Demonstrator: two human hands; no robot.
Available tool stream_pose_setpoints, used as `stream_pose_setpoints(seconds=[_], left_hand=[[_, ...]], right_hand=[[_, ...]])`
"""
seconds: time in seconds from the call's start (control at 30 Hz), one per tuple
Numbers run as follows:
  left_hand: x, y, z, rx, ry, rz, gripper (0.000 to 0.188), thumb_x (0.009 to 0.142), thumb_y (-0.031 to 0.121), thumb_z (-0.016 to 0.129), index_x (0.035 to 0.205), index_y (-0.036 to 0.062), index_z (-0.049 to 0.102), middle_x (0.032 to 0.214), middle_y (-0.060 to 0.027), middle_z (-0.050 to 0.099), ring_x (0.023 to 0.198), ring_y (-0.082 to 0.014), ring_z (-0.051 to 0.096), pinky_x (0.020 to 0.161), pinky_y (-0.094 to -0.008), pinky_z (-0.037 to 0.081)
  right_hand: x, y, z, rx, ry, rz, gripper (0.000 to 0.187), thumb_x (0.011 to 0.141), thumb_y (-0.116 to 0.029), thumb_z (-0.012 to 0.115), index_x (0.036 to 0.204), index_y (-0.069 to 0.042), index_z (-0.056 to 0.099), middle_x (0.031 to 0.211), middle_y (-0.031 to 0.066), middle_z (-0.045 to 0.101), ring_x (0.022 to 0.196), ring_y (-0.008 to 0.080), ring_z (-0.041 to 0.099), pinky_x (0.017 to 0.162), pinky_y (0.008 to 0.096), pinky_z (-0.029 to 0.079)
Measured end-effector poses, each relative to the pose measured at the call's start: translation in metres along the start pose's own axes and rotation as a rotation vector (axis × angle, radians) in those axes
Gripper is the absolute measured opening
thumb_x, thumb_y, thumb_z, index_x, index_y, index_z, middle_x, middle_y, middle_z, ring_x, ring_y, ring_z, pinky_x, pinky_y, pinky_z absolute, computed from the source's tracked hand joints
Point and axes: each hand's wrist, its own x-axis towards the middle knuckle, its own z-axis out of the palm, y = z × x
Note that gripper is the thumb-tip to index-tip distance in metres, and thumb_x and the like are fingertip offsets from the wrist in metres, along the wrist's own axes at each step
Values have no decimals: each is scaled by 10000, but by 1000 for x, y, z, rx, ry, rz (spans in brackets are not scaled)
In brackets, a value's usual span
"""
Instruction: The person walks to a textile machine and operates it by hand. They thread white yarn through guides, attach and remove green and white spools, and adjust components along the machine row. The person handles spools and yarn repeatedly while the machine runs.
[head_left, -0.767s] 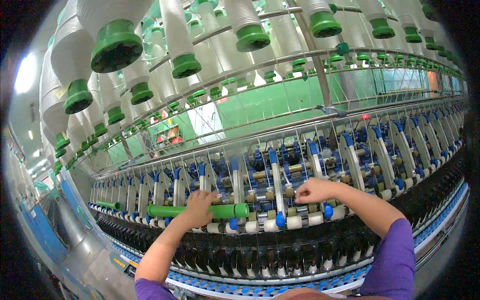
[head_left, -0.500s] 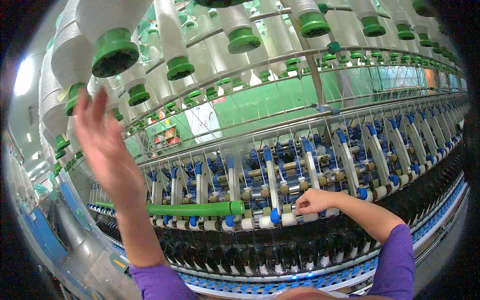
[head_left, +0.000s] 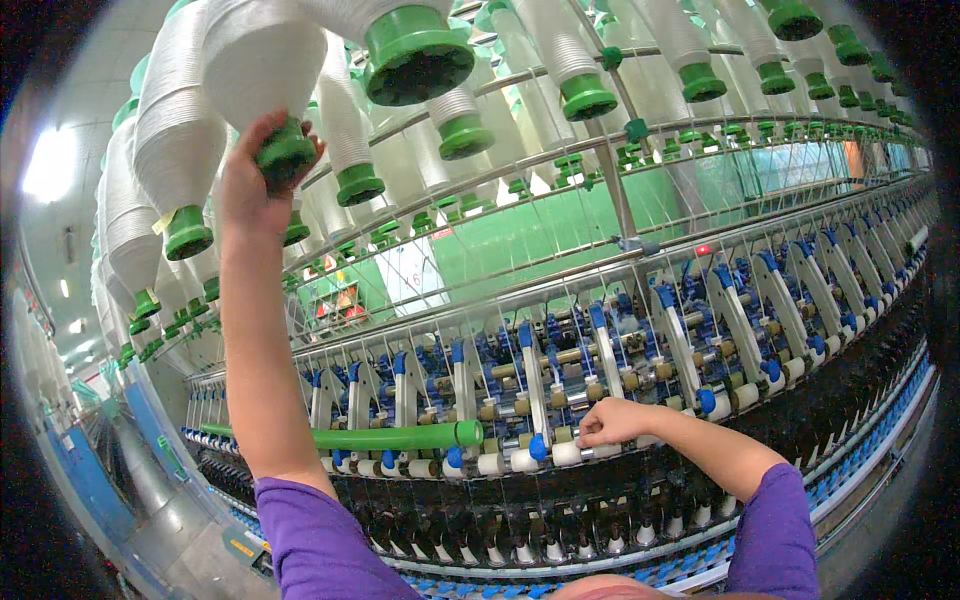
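Up on the left my left hand [head_left: 253,190] is wrapped round the green lower end of a hanging roving bobbin [head_left: 264,70] wound thick with white roving. My right hand [head_left: 612,422] is low at the row of rollers on the spinning frame, thumb and fingers pinched together. It is right beside a white roller [head_left: 566,454]; anything between the fingertips is too small to make out. A long green tube [head_left: 400,437] lies along the rollers between my two arms.
More hanging bobbins [head_left: 180,150] crowd the space overhead. Grey drafting arms [head_left: 604,345] with blue caps run along the frame, with thin strands coming down to them. Below stand dark spindles [head_left: 520,535]. A metal post [head_left: 618,190] rises behind. An aisle [head_left: 165,500] runs at the left.
My left hand has moved up and to the right, from open and blurred to closed round the bobbin's green end. The view has shifted slightly; my right hand stays pinched at the rollers.
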Motion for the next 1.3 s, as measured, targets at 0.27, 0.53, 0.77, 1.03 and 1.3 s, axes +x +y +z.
stream_pose_setpoints(seconds=[0.27, 0.53, 0.77, 1.03, 1.3], left_hand=[[-173, -106, -27, 151, -78, -196, 333, 667, 188, 579, 944, 7, 552, 827, -121, 579, 748, -255, 602, 703, -383, 510], [-405, -208, -68, 141, -156, -598, 564, 650, 202, 763, 1132, 25, 529, 983, -127, 616, 920, -244, 583, 834, -391, 463], [-470, -244, -106, 237, -686, -620, 636, 739, 380, 672, 1259, 100, 434, 1142, -104, 583, 1081, -289, 529, 904, -420, 425], [-444, -235, -65, -566, -377, -1017, 785, 617, 176, 760, 1278, -10, 377, 945, -176, 605, 855, -298, 614, 775, -429, 502], [-387, -241, -41, -716, -201, -1105, 668, 596, 162, 770, 1150, -48, 460, 833, -155, 596, 752, -309, 624, 687, -444, 529]], right_hand=[[0, 4, 3, 13, 5, 19, 376, 779, -456, 617, 819, -89, 682, 624, 65, 615, 576, 201, 581, 551, 331, 435], [-8, -14, 9, -242, 217, 19, 374, 838, -437, 530, 873, -98, 684, 799, 124, 661, 734, 312, 617, 663, 396, 494], [-29, -88, 92, 812, 247, -329, 1125, 759, -725, 455, 1417, -8, -110, 1484, 230, 48, 1374, 322, 129, 1107, 400, 136], [-16, -93, 95, 848, 753, -327, 970, 877, -582, 402, 1395, 64, -103, 1478, 246, 9, 1377, 329, 45, 1106, 406, 58], [15, -90, 42, 105, 952, -389, 653, 924, -411, 384, 1426, -35, 202, 1485, 221, 102, 1368, 420, 75, 1095, 514, 60]])
